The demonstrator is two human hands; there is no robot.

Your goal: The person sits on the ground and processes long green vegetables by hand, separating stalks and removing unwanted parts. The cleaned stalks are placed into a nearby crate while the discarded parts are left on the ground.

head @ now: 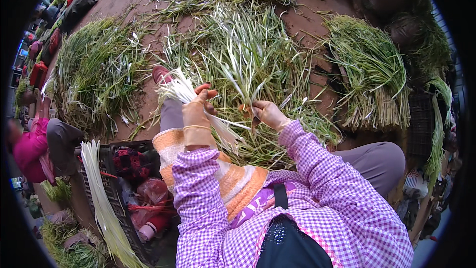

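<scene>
My left hand (199,115), in a tan glove with bare fingertips, holds a bundle of cleaned white stalks (178,87) slantwise against its palm. My right hand (271,114), gloved in a similar colour, pinches the lower ends of a few long green-and-white stalks (241,70). Those stalks fan out away from me. Something small and dark shows below my right fingertips; I cannot tell what it is. Under both hands spreads a loose heap of green leafy stalks (275,59). A striped orange-and-white towel (238,186) covers my lap.
A leafy pile (100,70) lies on the left, and a stacked bundle (372,70) on the right. At my left, a black plastic crate (108,178) holds bags and a bottle; pale stalks (100,197) rest along its edge. A person in pink (31,152) sits at far left.
</scene>
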